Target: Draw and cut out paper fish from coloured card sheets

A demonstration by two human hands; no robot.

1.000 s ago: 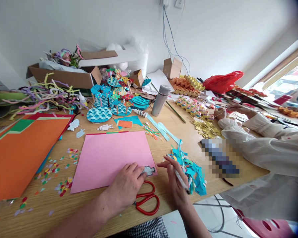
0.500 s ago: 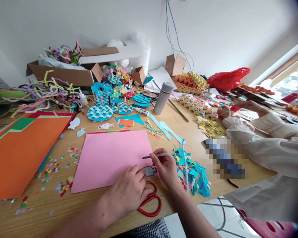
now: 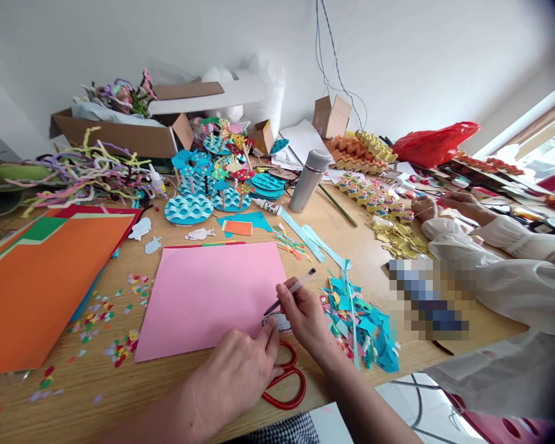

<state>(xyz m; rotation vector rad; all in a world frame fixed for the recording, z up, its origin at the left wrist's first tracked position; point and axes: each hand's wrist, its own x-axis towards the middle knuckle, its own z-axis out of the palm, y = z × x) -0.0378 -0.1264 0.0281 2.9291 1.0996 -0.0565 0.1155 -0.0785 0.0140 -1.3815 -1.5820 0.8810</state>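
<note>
The bare left forearm slants up from the lower edge toward the middle, and the left hand lies palm down, its index finger stretched forward and the thumb set apart below it. The bare right forearm comes up from the lower right, angled inward, and the right hand is bent into a writing grip, thumb and index finger pinched together, the remaining fingers partly hidden. Both hands sit close together, the right slightly farther forward
</note>
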